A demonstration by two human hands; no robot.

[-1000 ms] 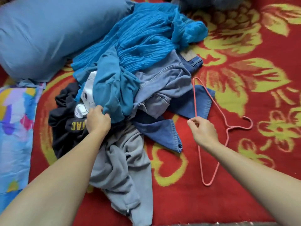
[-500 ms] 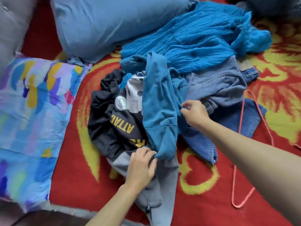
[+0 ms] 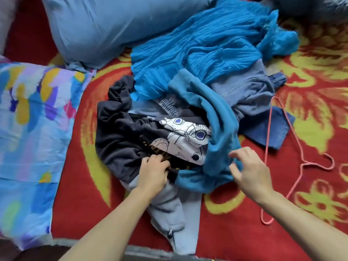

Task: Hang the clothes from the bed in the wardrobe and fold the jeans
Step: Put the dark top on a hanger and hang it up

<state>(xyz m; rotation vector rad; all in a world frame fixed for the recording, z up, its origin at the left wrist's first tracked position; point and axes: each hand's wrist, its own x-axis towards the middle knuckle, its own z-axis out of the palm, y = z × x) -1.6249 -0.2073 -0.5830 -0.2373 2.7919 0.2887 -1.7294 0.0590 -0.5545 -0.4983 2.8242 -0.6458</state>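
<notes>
So the clothes pile (image 3: pixel 188 110) sits in the middle of the bed, on the red and yellow flowery blanket (image 3: pixel 235 232); the jeans (image 3: pixel 244 91) are at the far right of the heap, half buried under a crinkly bright blue garment (image 3: pixel 207 48), with one darker leg poking out to the right. A teal sweatshirt (image 3: pixel 216 117) drapes down over the middle; left of it is a black T-shirt (image 3: pixel 116 132) with a white graphic print, and grey sweatpants (image 3: pixel 173 204) trail off the near edge.

The left hand (image 3: pixel 153 174) has its fingers curled into the black T-shirt's near edge, bunching the fabric; the right hand (image 3: pixel 250 172) is over the near end of the teal sweatshirt, fingers spread apart and a bit bent, not gripping anything as far as I can see.

A pink wire hanger (image 3: pixel 305 163) lies flat on the blanket just right of the pile, near the right hand but not touching it; a plain blue pillow (image 3: pixel 103 25) is at the far left, and a colourful patterned pillow (image 3: pixel 28 119) lies along the left side.
</notes>
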